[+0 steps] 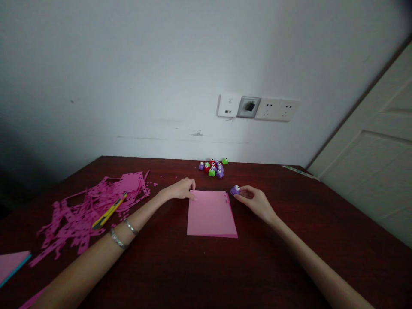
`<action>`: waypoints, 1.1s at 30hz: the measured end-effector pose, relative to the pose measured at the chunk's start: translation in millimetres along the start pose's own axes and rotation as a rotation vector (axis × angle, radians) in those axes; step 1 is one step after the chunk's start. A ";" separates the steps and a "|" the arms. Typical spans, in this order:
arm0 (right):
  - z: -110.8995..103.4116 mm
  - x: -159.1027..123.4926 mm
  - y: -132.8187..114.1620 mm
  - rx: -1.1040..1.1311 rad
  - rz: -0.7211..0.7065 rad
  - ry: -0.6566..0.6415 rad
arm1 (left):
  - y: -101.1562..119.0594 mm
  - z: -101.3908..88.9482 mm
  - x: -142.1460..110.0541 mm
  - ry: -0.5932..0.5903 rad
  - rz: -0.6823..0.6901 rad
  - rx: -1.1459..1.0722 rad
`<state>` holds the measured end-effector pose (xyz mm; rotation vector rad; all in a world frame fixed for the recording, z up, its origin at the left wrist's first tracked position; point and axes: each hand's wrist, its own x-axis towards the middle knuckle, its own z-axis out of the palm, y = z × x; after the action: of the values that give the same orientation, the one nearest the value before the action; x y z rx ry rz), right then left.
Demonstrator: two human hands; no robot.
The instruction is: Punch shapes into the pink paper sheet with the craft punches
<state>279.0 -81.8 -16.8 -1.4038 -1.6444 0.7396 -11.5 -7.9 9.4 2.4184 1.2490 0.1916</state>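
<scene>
A pink sheet of paper (210, 214) lies on the dark wooden table, with another pink sheet showing beneath its right and lower edges. Small punched marks show near its upper right corner. My left hand (180, 189) is at the upper left corner, fingers curled and thumb over the paper, holding it. To the right of the sheet, my right hand (255, 201) pinches a small purple craft punch (235, 190) with a white button between thumb and fingers. The punch is beside the paper's upper right corner, apart from it.
Several red, green and purple craft punches (212, 168) cluster near the wall. At left lies a heap of punched pink paper scraps (74, 214) with a yellow utility knife (110, 211) on top. A pink pad with a blue edge (14, 266) sits at the lower left.
</scene>
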 end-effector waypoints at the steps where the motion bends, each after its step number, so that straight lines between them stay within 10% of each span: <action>1: -1.7 -0.4 -0.3 -0.015 0.012 -0.003 | 0.1 0.2 0.2 -0.002 0.002 -0.015; 18: -2.6 -3.4 -6.5 -0.039 0.028 -0.085 | 7.9 3.0 1.0 0.044 0.015 0.000; 33: -16.4 -1.0 -2.5 -0.061 0.138 -0.183 | -4.9 -2.6 8.7 0.068 0.064 -0.465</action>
<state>292.0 -84.5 -7.0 -1.5432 -1.7353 0.9275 -10.9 2.3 9.2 2.0610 1.0174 0.5252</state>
